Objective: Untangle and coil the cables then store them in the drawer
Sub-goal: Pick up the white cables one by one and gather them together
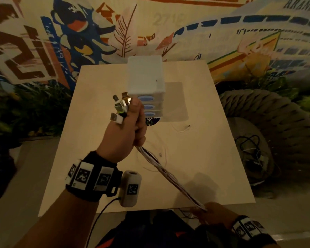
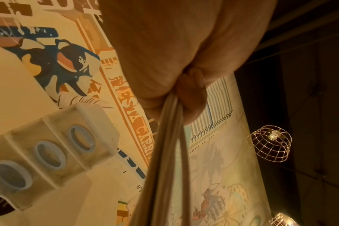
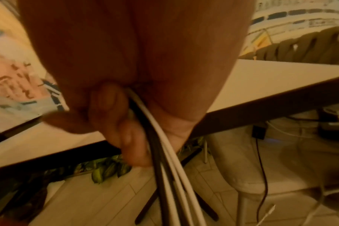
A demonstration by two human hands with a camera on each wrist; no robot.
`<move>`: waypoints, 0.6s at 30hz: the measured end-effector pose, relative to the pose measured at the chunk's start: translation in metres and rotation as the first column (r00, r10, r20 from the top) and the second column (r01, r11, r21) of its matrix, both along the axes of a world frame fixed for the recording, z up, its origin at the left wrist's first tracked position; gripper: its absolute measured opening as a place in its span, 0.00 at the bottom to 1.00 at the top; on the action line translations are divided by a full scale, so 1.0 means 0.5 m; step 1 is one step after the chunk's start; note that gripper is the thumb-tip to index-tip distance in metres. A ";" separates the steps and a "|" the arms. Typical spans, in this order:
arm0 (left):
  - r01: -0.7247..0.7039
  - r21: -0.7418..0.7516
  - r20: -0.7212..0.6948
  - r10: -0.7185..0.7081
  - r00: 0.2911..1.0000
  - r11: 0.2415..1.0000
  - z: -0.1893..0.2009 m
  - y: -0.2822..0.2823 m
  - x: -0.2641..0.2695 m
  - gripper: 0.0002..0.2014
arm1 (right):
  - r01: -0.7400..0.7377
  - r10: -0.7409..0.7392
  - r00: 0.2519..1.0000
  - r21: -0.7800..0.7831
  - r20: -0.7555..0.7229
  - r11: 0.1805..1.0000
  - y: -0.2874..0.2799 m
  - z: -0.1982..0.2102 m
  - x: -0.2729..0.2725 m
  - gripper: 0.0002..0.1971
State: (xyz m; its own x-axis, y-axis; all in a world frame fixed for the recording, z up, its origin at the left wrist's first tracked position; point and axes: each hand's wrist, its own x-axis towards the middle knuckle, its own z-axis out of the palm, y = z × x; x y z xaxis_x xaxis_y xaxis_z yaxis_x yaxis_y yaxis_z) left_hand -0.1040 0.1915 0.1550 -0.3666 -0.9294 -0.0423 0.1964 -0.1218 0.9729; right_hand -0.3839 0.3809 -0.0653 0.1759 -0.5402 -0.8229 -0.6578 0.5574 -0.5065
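My left hand (image 1: 131,126) is raised over the table and grips a bundle of cables (image 1: 170,178) near their plug ends. Several USB plugs (image 1: 121,106) fan out above its fist. The bundle, white strands with a dark one, runs taut down to the right into my right hand (image 1: 211,213), which grips it at the table's front edge. In the right wrist view the cables (image 3: 164,152) leave the curled fingers and hang toward the floor. A white drawer unit (image 1: 145,77) with three blue-handled drawers (image 2: 46,154) stands behind the left hand, all shut.
One thin white cable (image 1: 182,129) lies loose on the pale table (image 1: 213,149) right of the drawer unit. A woven chair (image 1: 268,126) stands to the right, with dark cables on its seat. A painted wall is behind.
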 end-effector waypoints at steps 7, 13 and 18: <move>-0.062 0.069 0.000 0.063 0.998 0.996 -0.010 -0.003 0.007 0.18 | -0.178 0.175 0.983 -0.047 -0.060 0.983 0.003 -0.017 0.000 0.43; -0.072 0.071 0.009 0.072 0.997 0.995 -0.020 0.006 0.023 0.17 | -0.407 0.406 0.909 0.006 -0.094 0.913 -0.029 0.053 0.000 0.69; -0.062 0.094 0.039 0.059 0.998 0.994 -0.044 0.013 0.030 0.19 | -0.488 0.484 0.842 0.046 -0.240 0.872 -0.091 0.100 -0.046 0.41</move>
